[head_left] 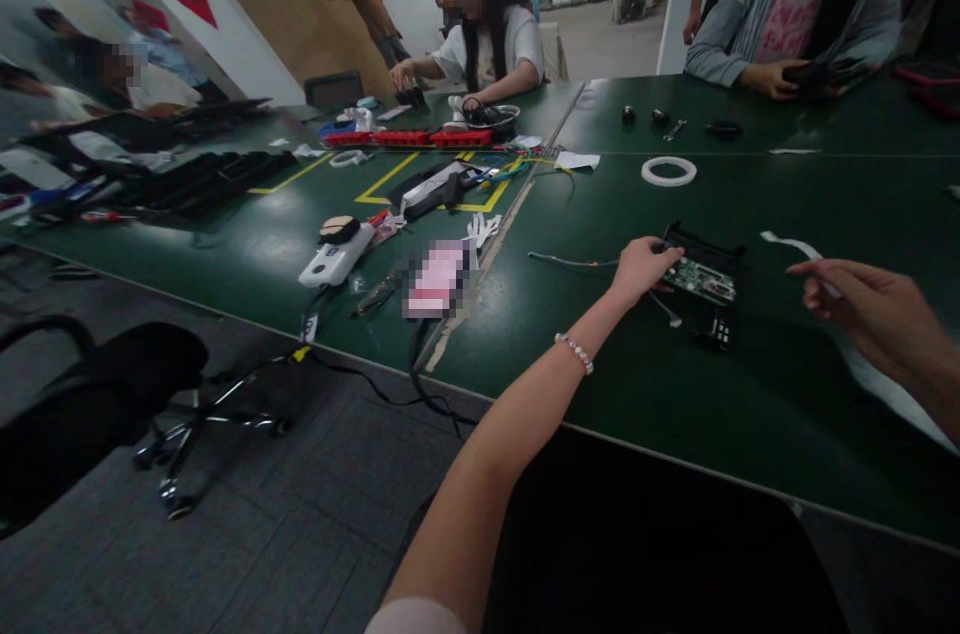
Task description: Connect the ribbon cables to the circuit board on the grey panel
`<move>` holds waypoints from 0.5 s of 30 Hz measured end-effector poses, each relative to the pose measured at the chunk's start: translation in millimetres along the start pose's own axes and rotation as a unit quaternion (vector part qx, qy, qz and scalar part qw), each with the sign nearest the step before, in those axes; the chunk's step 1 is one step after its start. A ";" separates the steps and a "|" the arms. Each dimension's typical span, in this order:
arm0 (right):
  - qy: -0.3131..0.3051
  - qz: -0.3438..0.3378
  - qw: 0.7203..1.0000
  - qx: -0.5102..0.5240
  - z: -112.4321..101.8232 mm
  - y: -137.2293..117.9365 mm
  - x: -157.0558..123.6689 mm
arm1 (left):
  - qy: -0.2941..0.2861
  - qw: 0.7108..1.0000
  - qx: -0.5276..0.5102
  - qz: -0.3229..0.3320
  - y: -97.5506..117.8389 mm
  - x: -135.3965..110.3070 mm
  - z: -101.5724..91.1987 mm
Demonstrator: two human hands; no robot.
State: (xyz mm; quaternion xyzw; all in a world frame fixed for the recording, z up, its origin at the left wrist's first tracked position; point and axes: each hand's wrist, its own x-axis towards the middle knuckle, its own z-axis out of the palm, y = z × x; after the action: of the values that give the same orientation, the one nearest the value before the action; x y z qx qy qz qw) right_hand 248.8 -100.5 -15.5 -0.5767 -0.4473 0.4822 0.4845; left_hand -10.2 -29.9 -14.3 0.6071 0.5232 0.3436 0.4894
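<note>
My left hand [645, 267], with a beaded bracelet at the wrist, has its fingers closed on the left end of a green circuit board [705, 280]. The board sits in a black frame [705, 236] on the table, and the fingertips hide its near corner. A thin grey cable [574, 260] runs out to the left of this hand, and a short lead [666, 310] lies below it. To the right of the board, my right hand [862, 304] pinches a thin white strip [787, 242], whose free end points left.
A white tape roll [669, 171] lies beyond the board, near a small wrench [676, 129]. Left are a pink-screened phone [439, 279], a white power strip [337, 256] and red trays [401, 138]. People sit across the green table [600, 354]; a chair [112, 404] stands left.
</note>
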 end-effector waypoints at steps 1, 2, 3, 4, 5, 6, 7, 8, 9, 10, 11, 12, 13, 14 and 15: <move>-0.004 -0.010 1.000 0.010 1.1 -2.5 -1.6 | 0.009 0.998 0.057 0.009 1.6 -1.7 -1.7; -0.009 -0.019 1.000 0.019 2.9 -5.6 -3.4 | 0.021 0.992 0.121 0.020 3.7 -4.0 -3.6; -0.015 -0.026 0.999 0.028 5.6 -9.5 -5.2 | 0.036 0.981 0.188 0.033 6.2 -6.7 -5.5; -0.023 -0.032 0.999 0.036 9.2 -14.1 -7.2 | 0.052 0.965 0.253 0.046 8.9 -9.7 -7.1; -0.038 -0.035 0.998 0.042 13.9 -19.6 -9.4 | 0.068 0.945 0.314 0.056 11.5 -12.7 -8.3; -0.058 -0.037 0.997 0.047 19.8 -25.9 -11.9 | 0.081 0.925 0.366 0.063 14.0 -15.5 -9.0; -0.085 -0.035 0.995 0.049 27.2 -32.5 -14.7 | 0.088 0.906 0.409 0.067 16.2 -17.9 -9.0; -0.117 -0.030 0.991 0.049 36.0 -39.2 -17.7 | 0.091 0.889 0.443 0.068 18.1 -19.7 -8.4; -0.153 -0.021 0.987 0.048 46.2 -45.5 -20.8 | 0.091 0.876 0.468 0.069 19.5 -20.9 -7.4; -0.188 -0.009 0.981 0.044 57.6 -50.7 -23.7 | 0.090 0.866 0.486 0.069 20.6 -21.5 -6.0; -0.216 0.002 0.976 0.039 69.7 -54.4 -26.1 | 0.090 0.859 0.499 0.068 21.3 -21.5 -4.4; -0.238 0.009 0.971 0.030 82.0 -56.3 -27.8 | 0.089 0.854 0.508 0.065 21.7 -21.1 -2.8; -0.250 0.010 0.968 0.016 93.8 -56.3 -28.5 | 0.091 0.850 0.515 0.060 21.8 -20.4 -1.4; -0.253 0.005 0.968 -0.006 104.6 -54.5 -28.3 | 0.094 0.847 0.520 0.055 21.7 -19.5 -0.3; -0.250 -0.002 0.968 -0.038 113.9 -51.4 -27.4 | 0.096 0.846 0.522 0.053 21.4 -18.6 0.5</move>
State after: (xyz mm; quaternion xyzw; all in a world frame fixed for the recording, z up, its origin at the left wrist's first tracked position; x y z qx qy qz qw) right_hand 129.9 -106.2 31.3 -0.4551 -0.5733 0.5926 0.3362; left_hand -7.4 -47.5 7.8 0.7639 0.6367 0.1014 0.0283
